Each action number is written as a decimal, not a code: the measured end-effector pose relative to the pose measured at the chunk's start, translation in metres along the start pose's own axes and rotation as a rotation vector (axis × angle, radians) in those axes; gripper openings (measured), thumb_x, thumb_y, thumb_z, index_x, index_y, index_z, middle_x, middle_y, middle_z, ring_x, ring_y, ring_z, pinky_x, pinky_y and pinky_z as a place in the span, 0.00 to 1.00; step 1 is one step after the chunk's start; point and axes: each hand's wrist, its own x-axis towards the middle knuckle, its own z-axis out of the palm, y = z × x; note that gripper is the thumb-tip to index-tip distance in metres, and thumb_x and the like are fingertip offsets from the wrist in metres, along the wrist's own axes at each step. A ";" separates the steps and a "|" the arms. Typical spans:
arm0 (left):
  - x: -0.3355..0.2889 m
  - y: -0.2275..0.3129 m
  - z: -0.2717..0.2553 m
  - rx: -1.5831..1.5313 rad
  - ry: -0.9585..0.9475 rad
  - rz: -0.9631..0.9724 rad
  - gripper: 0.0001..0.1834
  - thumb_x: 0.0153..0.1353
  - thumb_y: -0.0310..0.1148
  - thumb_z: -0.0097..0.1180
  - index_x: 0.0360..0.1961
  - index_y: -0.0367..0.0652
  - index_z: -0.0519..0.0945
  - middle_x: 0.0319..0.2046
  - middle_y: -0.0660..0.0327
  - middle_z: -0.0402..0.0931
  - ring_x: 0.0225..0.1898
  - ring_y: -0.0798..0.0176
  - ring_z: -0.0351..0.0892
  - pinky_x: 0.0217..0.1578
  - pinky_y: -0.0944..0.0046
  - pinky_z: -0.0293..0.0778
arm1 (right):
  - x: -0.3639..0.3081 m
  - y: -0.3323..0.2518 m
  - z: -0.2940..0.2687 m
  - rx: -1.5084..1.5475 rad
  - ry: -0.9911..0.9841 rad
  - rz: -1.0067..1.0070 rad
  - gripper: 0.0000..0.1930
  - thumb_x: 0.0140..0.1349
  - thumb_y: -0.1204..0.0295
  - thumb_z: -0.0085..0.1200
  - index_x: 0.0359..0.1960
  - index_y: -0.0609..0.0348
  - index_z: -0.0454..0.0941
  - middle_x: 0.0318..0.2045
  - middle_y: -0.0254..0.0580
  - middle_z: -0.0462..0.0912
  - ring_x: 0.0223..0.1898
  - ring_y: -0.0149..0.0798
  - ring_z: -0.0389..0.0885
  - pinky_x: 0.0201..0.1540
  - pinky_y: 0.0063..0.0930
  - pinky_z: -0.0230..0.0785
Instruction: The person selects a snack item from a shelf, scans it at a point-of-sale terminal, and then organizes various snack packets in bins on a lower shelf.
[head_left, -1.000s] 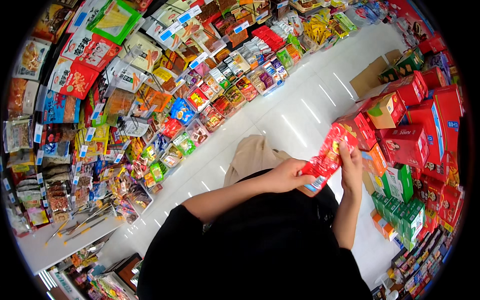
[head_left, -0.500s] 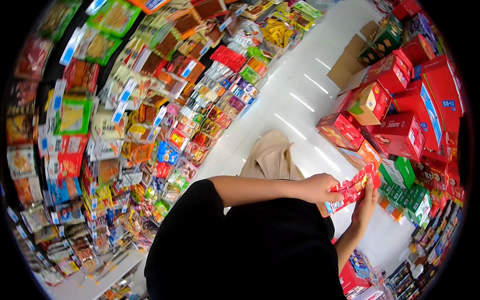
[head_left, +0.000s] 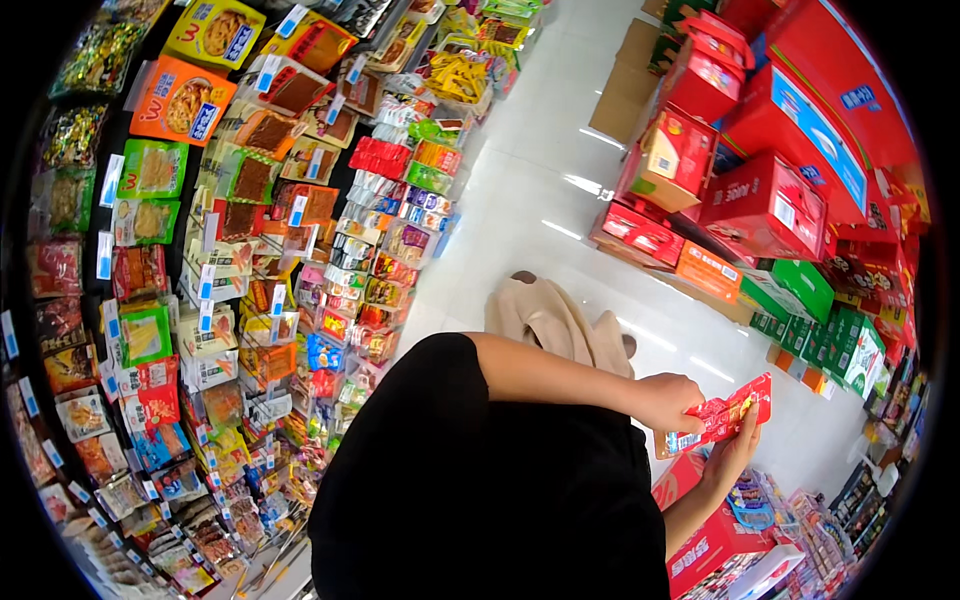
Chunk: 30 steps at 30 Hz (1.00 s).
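A red snack packet (head_left: 722,418) with a pale lower left end is held out in front of me, to the right of my body. My left hand (head_left: 666,404) reaches across and grips its left part, with the fingers curled and the thumb side against the packet. From below, my right hand (head_left: 734,458) clasps its right part, fingers along the near edge. The packet lies tilted between the hands, its right end higher in the picture. Part of its front is covered by the left hand's fingers.
At the left, a shelf rack holds several bagged snacks (head_left: 155,168) with price tags. Stacked red cartons (head_left: 765,205) stand at the right, beside green boxes (head_left: 845,345). A large red box (head_left: 715,545) is near my right forearm. Pale floor (head_left: 540,140) runs between.
My view has turned, so the shelves and cartons have shifted. Both hands keep hold of the packet, which appears slightly lower and further right in the picture.
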 end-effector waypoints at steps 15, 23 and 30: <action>0.329 0.072 0.217 0.167 -0.476 0.072 0.18 0.59 0.45 0.53 0.28 0.37 0.77 0.24 0.48 0.75 0.29 0.44 0.75 0.30 0.52 0.69 | 0.127 -0.102 -0.349 0.106 0.227 -0.127 0.09 0.64 0.68 0.52 0.38 0.62 0.77 0.33 0.33 0.80 0.34 0.22 0.75 0.39 0.18 0.67; 0.533 0.129 0.330 0.129 -0.868 0.065 0.13 0.61 0.39 0.54 0.33 0.37 0.78 0.27 0.51 0.75 0.31 0.54 0.77 0.35 0.58 0.70 | 0.189 -0.181 -0.510 0.080 0.486 -0.177 0.10 0.62 0.68 0.55 0.36 0.64 0.77 0.30 0.32 0.80 0.30 0.22 0.75 0.35 0.19 0.67; 0.685 0.174 0.464 0.218 -1.120 0.314 0.14 0.61 0.41 0.51 0.33 0.38 0.77 0.27 0.49 0.74 0.32 0.48 0.74 0.35 0.54 0.69 | 0.215 -0.222 -0.652 0.185 0.803 -0.260 0.12 0.62 0.67 0.55 0.38 0.66 0.77 0.31 0.34 0.81 0.31 0.23 0.75 0.35 0.18 0.67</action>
